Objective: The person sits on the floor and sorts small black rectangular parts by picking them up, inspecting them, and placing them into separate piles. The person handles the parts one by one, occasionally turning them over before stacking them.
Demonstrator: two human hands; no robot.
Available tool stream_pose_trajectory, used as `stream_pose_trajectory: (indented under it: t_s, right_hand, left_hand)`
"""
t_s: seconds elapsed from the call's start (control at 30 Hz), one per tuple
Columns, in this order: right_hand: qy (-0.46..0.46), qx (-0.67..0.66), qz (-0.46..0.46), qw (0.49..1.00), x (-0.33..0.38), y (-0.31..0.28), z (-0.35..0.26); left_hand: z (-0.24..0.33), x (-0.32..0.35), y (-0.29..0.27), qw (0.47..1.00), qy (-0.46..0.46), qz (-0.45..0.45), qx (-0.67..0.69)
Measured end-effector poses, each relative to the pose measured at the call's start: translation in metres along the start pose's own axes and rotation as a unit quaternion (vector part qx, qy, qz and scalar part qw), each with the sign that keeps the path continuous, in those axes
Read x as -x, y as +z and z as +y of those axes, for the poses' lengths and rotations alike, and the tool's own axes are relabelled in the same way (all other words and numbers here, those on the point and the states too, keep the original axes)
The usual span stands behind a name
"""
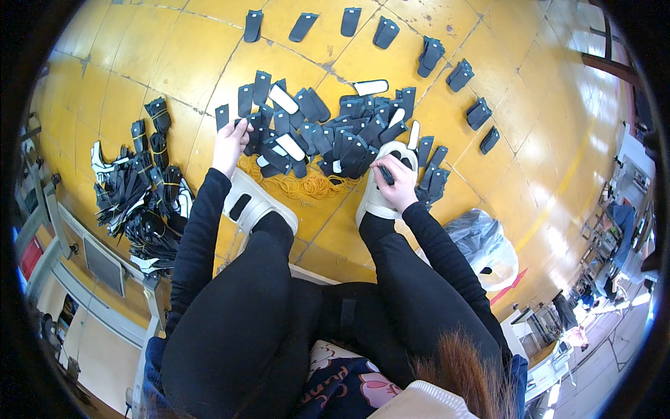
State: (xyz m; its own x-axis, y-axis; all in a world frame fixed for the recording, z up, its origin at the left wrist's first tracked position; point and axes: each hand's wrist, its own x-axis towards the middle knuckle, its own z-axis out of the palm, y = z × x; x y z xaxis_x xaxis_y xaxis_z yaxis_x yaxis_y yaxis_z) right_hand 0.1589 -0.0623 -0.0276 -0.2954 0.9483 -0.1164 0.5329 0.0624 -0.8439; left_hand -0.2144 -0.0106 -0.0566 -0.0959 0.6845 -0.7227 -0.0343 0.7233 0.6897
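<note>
Yellow tiled floor (188, 42). Nearest: your white shoes (262, 204), loose yellow bands (307, 187) heaped between, likely for easy reach. Hands well apart: right hand (398, 181) closed on a small dark piece (386, 175); left hand (234, 143) at the pile's edge, grip unclear. Ahead, mostly between them: piled dark tabs (317, 140). Farthest: dark stacks (386, 33), spaced perhaps to stay separate.

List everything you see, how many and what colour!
Flat pieces: many, dark and white, middle heap
Small stacks: eight, dark, far curve
Tied bundles: many, dark and white, left
String tangle: one, yellow, by shoes
Plastic bag: one, clear, right
Floor: one, yellow, underneath
Metal frame: one, grey, left
Benches: several, pale, right edge
Shoes: two, white, on feet
Legs: two, black, below
Left hand: one, black sleeve, heap's left side
Right hand: one, black sleeve, over right shoe, holding something dark
</note>
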Motion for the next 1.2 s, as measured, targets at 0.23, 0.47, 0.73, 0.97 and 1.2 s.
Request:
stream_pose_trajectory:
  t_s: [0.23, 0.47, 0.73, 0.97, 1.2]
  right_hand:
    - [-0.002, -0.006, 0.003, 1.0, 0.001, -0.002, 0.0]
    - [0.019, -0.018, 0.0, 1.0, -0.003, -0.003, -0.005]
    - [0.032, -0.061, -0.003, 0.998, 0.001, -0.003, 0.0]
    - [0.022, -0.056, -0.046, 0.997, -0.002, -0.005, 0.001]
    - [0.1, -0.137, -0.002, 0.985, -0.007, -0.003, -0.009]
  left_hand:
    - [0.07, 0.009, 0.037, 0.98, -0.114, -0.094, 0.131]
    - [0.17, -0.074, 0.048, 0.938, 0.068, -0.181, -0.289]
    - [0.169, -0.174, 0.135, 0.835, 0.335, -0.047, -0.434]
    - [0.132, -0.212, 0.15, 0.737, 0.489, 0.08, -0.459]
    - [0.118, -0.126, 0.165, 0.799, 0.411, -0.139, -0.417]
